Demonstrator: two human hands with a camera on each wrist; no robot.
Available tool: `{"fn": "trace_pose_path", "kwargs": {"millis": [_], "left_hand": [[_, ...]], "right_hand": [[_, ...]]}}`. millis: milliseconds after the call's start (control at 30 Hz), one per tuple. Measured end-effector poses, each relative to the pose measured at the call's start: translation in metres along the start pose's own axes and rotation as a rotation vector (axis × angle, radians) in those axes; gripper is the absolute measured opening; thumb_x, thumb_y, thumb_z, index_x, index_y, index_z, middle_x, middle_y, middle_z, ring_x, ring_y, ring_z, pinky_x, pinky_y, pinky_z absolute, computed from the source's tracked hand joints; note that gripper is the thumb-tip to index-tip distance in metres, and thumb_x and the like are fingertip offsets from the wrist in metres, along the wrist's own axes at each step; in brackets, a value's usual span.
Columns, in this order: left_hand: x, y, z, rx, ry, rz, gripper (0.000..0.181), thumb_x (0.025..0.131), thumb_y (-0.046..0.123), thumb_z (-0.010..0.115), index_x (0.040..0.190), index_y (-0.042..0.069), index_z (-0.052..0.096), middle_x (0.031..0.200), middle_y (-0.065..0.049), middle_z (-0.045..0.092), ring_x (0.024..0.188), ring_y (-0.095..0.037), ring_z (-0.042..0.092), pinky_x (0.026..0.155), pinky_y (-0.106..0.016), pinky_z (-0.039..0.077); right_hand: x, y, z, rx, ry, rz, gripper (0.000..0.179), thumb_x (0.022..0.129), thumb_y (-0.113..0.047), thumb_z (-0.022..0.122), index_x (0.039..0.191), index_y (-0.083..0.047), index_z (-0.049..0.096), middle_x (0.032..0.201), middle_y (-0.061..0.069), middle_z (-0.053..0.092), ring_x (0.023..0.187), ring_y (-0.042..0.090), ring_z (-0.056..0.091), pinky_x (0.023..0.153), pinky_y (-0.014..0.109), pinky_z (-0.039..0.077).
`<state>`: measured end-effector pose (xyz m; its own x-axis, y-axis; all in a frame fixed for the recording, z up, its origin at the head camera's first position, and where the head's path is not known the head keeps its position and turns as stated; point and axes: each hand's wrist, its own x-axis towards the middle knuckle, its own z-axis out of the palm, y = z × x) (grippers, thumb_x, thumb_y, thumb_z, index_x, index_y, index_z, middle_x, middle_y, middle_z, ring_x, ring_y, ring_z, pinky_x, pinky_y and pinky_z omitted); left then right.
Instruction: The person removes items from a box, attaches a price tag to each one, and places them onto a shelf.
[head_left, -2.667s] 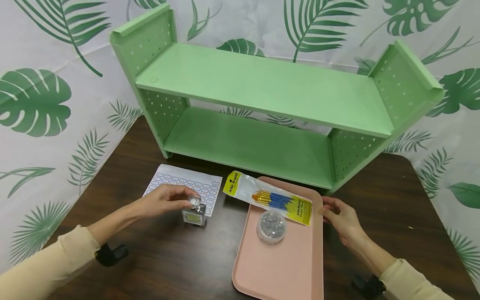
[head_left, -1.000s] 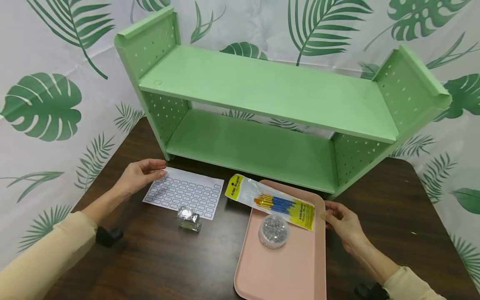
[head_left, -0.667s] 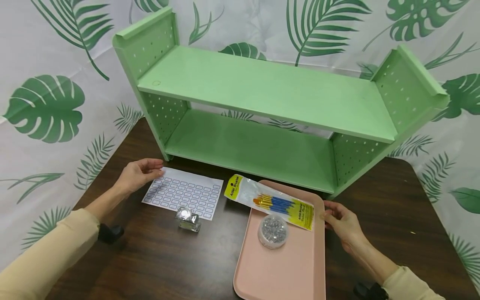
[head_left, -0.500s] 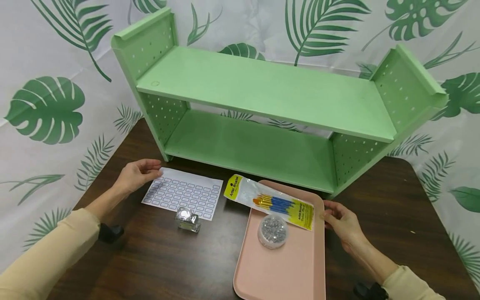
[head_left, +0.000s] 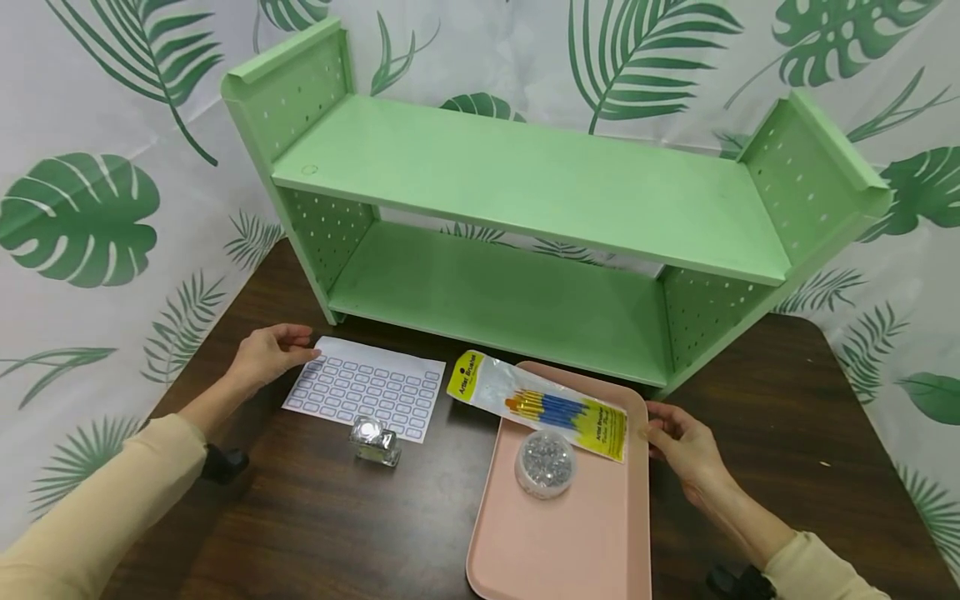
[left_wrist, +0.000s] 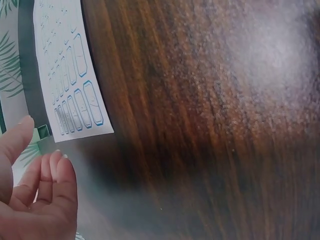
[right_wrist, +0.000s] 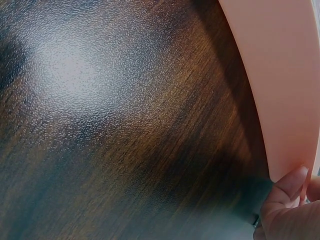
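My left hand (head_left: 262, 358) is beside the far left corner of a white sheet of printed blue-outlined labels (head_left: 367, 387). In the left wrist view its thumb and loosely bent fingers stand apart, with nothing between them and the sheet's corner (left_wrist: 85, 125) just beyond the fingertips. A small clear glass bottle with a round shiny cap (head_left: 377, 443) stands at the sheet's near edge. My right hand (head_left: 686, 446) pinches the right rim of a pink tray (head_left: 558, 542), thumb on top of the rim (right_wrist: 280, 125) in the right wrist view.
On the tray sit a round clear tub of silvery bits (head_left: 546, 467) and a pack of artist brushes (head_left: 540, 404), which overhangs the tray's left edge. A green two-tier metal shelf (head_left: 517, 167) stands behind on the dark wooden table (head_left: 315, 508), before a leaf-patterned backdrop.
My left hand has let go of the bottle's cap, moved up and left to the sheet's corner, then drawn slightly off it. The bottle sits slightly turned. My right hand stays at the tray.
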<state>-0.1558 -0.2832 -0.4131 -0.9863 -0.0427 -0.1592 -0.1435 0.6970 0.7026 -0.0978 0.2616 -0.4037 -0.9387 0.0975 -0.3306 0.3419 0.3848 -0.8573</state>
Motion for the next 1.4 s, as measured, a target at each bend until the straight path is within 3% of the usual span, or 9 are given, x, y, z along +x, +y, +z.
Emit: {"fn": "trace_pose_path", "kwargs": {"millis": [200, 367, 800, 1400], "left_hand": [[0.002, 0.003, 0.004, 0.106, 0.015, 0.012, 0.051, 0.083, 0.024, 0.071, 0.119, -0.009, 0.057, 0.111, -0.026, 0.063, 0.100, -0.034, 0.060, 0.080, -0.040, 0.050], [0.004, 0.003, 0.006, 0.157, 0.011, 0.019, 0.052, 0.082, 0.027, 0.072, 0.116, -0.010, 0.058, 0.108, -0.025, 0.064, 0.098, -0.035, 0.061, 0.082, -0.046, 0.048], [0.008, 0.007, 0.009, 0.212, 0.024, -0.021, 0.046, 0.079, 0.024, 0.074, 0.108, -0.009, 0.060, 0.100, -0.024, 0.065, 0.091, -0.034, 0.060, 0.077, -0.045, 0.047], [0.012, 0.013, 0.014, 0.243, 0.049, -0.039, 0.037, 0.078, 0.020, 0.074, 0.100, -0.008, 0.062, 0.088, -0.017, 0.064, 0.079, -0.026, 0.056, 0.067, -0.034, 0.042]], "right_hand": [[-0.001, 0.001, 0.000, -0.002, -0.004, 0.002, 0.044, 0.094, 0.000, 0.050, 0.135, 0.008, 0.039, 0.089, -0.002, 0.051, 0.076, 0.003, 0.049, 0.066, 0.020, 0.051], [-0.001, 0.002, 0.001, 0.001, -0.004, 0.003, 0.044, 0.094, 0.000, 0.050, 0.135, 0.007, 0.039, 0.088, -0.003, 0.050, 0.076, 0.003, 0.049, 0.066, 0.020, 0.051], [-0.001, 0.001, 0.002, 0.001, -0.006, -0.002, 0.045, 0.093, 0.000, 0.051, 0.135, 0.008, 0.039, 0.086, -0.003, 0.050, 0.075, 0.002, 0.049, 0.066, 0.020, 0.051], [0.000, 0.001, 0.000, 0.002, 0.000, -0.009, 0.044, 0.093, 0.001, 0.051, 0.135, 0.009, 0.039, 0.086, -0.002, 0.051, 0.075, 0.003, 0.050, 0.066, 0.019, 0.052]]}}
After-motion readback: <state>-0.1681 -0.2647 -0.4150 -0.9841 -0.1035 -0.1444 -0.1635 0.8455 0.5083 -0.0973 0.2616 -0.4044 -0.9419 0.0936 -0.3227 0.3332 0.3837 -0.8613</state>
